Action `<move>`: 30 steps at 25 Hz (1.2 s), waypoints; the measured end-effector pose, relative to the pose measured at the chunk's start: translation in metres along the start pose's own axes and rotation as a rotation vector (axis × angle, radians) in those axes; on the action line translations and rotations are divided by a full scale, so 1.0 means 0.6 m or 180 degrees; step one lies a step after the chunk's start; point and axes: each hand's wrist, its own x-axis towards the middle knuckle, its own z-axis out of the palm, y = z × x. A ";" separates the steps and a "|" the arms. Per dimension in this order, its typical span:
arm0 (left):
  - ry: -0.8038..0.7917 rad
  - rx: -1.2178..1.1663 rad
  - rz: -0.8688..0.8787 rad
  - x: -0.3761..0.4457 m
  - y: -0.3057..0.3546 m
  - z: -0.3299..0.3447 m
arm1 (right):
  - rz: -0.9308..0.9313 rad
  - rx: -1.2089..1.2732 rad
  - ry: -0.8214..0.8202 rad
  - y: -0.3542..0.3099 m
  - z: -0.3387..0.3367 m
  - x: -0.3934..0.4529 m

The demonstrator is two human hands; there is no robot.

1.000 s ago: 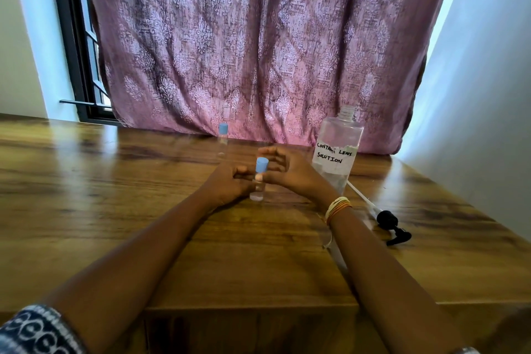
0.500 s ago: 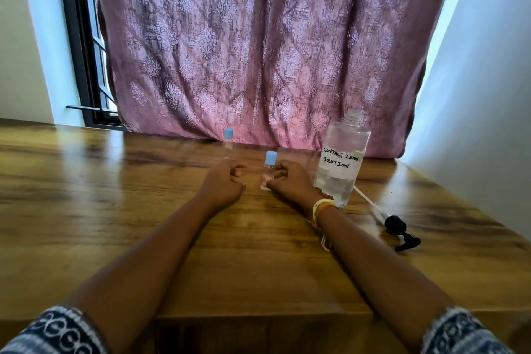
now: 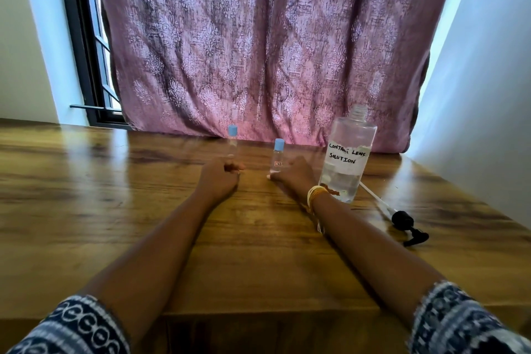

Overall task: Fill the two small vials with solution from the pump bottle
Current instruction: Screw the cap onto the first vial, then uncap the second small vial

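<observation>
Two small clear vials with blue caps stand on the wooden table [image 3: 100, 210]. The far vial [image 3: 232, 137] is near the curtain, and the near vial [image 3: 278, 157] stands to its right. My right hand [image 3: 294, 178] lies on the table right beside the near vial, with its fingertips at the vial's base and not wrapped around it. My left hand [image 3: 218, 181] rests on the table in a loose fist, a short way left of that vial, and holds nothing. The clear bottle [image 3: 349, 158], labelled "contact lens solution", stands uncapped at my right wrist, partly full.
The black pump head with its white tube [image 3: 403, 223] lies on the table right of the bottle. A pink patterned curtain [image 3: 258, 52] hangs along the table's back edge. A white wall [image 3: 482, 95] runs along the table's right side.
The near vial was held up between both hands. It now stands on the table further back, and both hands have let go and dropped beside it.
</observation>
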 end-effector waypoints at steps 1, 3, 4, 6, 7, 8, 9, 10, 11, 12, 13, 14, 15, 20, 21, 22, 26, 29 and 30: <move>0.0142 0.0073 0.0045 0.000 -0.001 -0.002 | -0.0004 0.0012 0.0116 -0.003 0.010 -0.015; 0.0435 0.0188 0.0078 -0.004 0.002 -0.009 | -0.0146 0.0034 -0.0065 -0.013 0.034 -0.049; 0.0565 0.0183 0.0025 -0.003 0.001 -0.012 | -0.0251 0.0016 -0.0233 -0.021 0.050 -0.053; 0.0751 0.0059 -0.0165 -0.001 -0.002 -0.019 | -0.0371 0.0065 -0.0438 -0.049 0.077 -0.045; 0.0821 -0.0031 -0.0238 0.002 -0.004 -0.021 | -0.0424 0.0075 -0.0505 -0.062 0.094 -0.026; 0.0885 -0.0121 -0.0293 0.005 -0.005 -0.022 | -0.0491 0.0027 -0.0534 -0.074 0.112 -0.002; 0.0930 -0.0178 -0.0343 0.008 -0.007 -0.022 | -0.0523 -0.0026 -0.0518 -0.084 0.130 0.023; 0.0957 -0.0217 -0.0378 0.009 -0.007 -0.023 | -0.0504 -0.0055 -0.0503 -0.091 0.146 0.050; 0.0964 -0.0238 -0.0409 0.012 -0.011 -0.022 | -0.0437 -0.0037 -0.0514 -0.097 0.161 0.076; 0.0968 -0.0258 -0.0425 0.015 -0.014 -0.021 | -0.0324 0.0017 -0.0559 -0.103 0.172 0.096; 0.0979 -0.0298 -0.0444 0.019 -0.017 -0.020 | -0.0225 0.0037 -0.0595 -0.108 0.180 0.113; 0.0992 -0.0344 -0.0465 0.022 -0.020 -0.019 | -0.0163 0.0012 -0.0587 -0.111 0.189 0.127; 0.1022 -0.0376 -0.0480 0.024 -0.021 -0.019 | -0.0167 -0.0019 -0.0543 -0.113 0.195 0.138; 0.1091 -0.0356 -0.0503 0.029 -0.022 -0.016 | -0.0561 -0.0119 -0.0564 -0.110 0.178 0.102; 0.1063 -0.0424 -0.0513 0.028 -0.021 -0.017 | -0.0659 -0.0045 -0.0646 -0.104 0.164 0.077; 0.0985 -0.0491 -0.0514 0.028 -0.019 -0.016 | -0.0738 0.0071 -0.0728 -0.097 0.147 0.048; 0.0155 -0.1270 -0.0521 0.017 0.005 -0.010 | -0.0995 0.0285 -0.0971 -0.056 0.061 -0.056; -0.0698 -0.1674 -0.0596 -0.001 0.029 -0.001 | -0.1024 -0.0017 -0.0979 -0.037 0.005 -0.084; -0.0905 -0.1756 -0.0610 -0.007 0.034 -0.001 | -0.0969 -0.0075 -0.0977 -0.037 -0.004 -0.084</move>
